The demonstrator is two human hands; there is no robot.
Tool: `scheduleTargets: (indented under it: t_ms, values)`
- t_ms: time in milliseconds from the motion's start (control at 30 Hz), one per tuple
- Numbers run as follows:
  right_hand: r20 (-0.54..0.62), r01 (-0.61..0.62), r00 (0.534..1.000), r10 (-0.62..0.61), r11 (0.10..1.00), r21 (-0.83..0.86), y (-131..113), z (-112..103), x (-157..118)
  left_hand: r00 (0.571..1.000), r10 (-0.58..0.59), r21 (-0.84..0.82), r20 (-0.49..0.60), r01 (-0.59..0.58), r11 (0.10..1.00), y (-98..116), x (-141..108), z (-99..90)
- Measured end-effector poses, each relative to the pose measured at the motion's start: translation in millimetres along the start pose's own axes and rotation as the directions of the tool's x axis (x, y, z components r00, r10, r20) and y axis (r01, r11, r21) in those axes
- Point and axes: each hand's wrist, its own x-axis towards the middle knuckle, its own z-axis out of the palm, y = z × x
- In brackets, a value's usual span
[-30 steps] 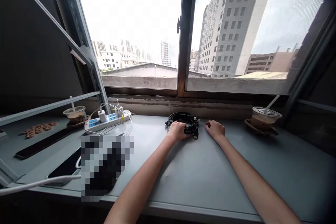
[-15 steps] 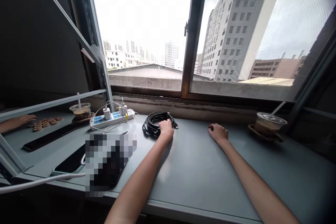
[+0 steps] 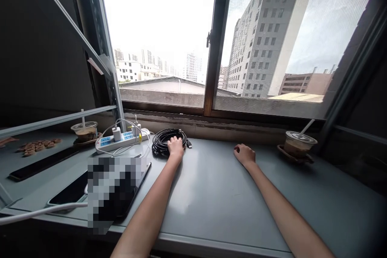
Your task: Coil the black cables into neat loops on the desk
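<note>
A coiled bundle of black cables (image 3: pixel 160 139) lies on the grey table (image 3: pixel 205 205) near the window. My left hand (image 3: pixel 175 147) is on the coil's right side, its fingers curled over the cables and closed on them. A cable connector sticks out just right of that hand. Further right, my right hand (image 3: pixel 244 154) rests on the tabletop with its fingers curled in and nothing seen in them.
A white power strip (image 3: pixel 121 141) with chargers and looping white cords stands left of the coil. Nearer lie a phone (image 3: pixel 68 191) and a partly blurred dark tablet (image 3: pixel 133 197). Drink cups stand at right (image 3: pixel 299 144) and left (image 3: pixel 85 131). Another person's hand shows far left.
The view has shifted, so the things on the table appear further left. My left hand has moved slightly left relative to the coil. The other person's hand has drawn back to the left.
</note>
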Motion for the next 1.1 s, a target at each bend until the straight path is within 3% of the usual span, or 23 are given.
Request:
scheduleTargets:
  t_ms: [167,367,633,833,1100]
  values:
    - [-0.008,0.005,1.0,-0.005,1.0,0.004,-0.1,0.1,-0.3,0.993,0.016,-0.022,-0.12,-0.019,1.0,6.9,-4.2,1.5]
    - [-0.013,0.009,1.0,-0.009,1.0,0.025,0.1,1.9,0.7,0.983,0.025,-0.057,-0.18,-0.035,0.998,6.2,-1.7,2.2]
    - [-0.014,0.013,1.0,-0.012,1.0,0.01,1.0,2.5,1.2,0.965,-0.102,-0.176,-0.24,0.06,0.983,4.6,0.7,3.6]
    - [-0.011,0.006,1.0,-0.005,1.0,0.014,0.6,2.4,1.6,0.905,-0.218,-0.291,-0.366,0.111,0.95,1.5,1.4,-0.3]
    - [-0.004,0.008,1.0,-0.008,1.0,0.012,0.2,0.5,-0.4,0.833,-0.224,-0.399,-0.506,0.005,0.917,1.6,2.8,-2.2]
